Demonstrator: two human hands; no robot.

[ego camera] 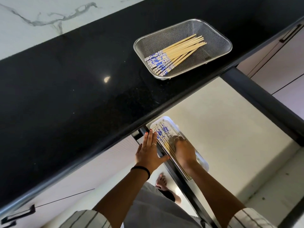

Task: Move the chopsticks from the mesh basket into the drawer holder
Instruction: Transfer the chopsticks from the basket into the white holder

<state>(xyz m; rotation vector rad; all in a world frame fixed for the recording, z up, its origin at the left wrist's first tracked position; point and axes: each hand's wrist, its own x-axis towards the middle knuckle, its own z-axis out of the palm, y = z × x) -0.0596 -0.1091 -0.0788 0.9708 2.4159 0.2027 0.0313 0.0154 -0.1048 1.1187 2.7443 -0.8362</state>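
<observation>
A steel mesh basket (220, 37) stands on the black counter near its front edge. Several bamboo chopsticks (179, 50) with blue-and-white patterned ends lie fanned inside it. Below the counter, a white oblong holder (166, 120) sits at the left side of the open drawer and has several of the same chopsticks (162, 131) lying lengthwise in it. My right hand (183, 151) rests palm-down over those chopsticks, its fingers curled onto them. My left hand (148, 149) lies flat with fingers apart on the drawer's dark left edge, beside the holder.
The black counter (74, 96) overhangs the drawer's back. The drawer's pale floor (222, 137) spreads right of the holder, bounded by dark rails (256, 97). Closed cabinet fronts with black handles (19, 214) flank the drawer. A bare foot (162, 181) shows below on the floor.
</observation>
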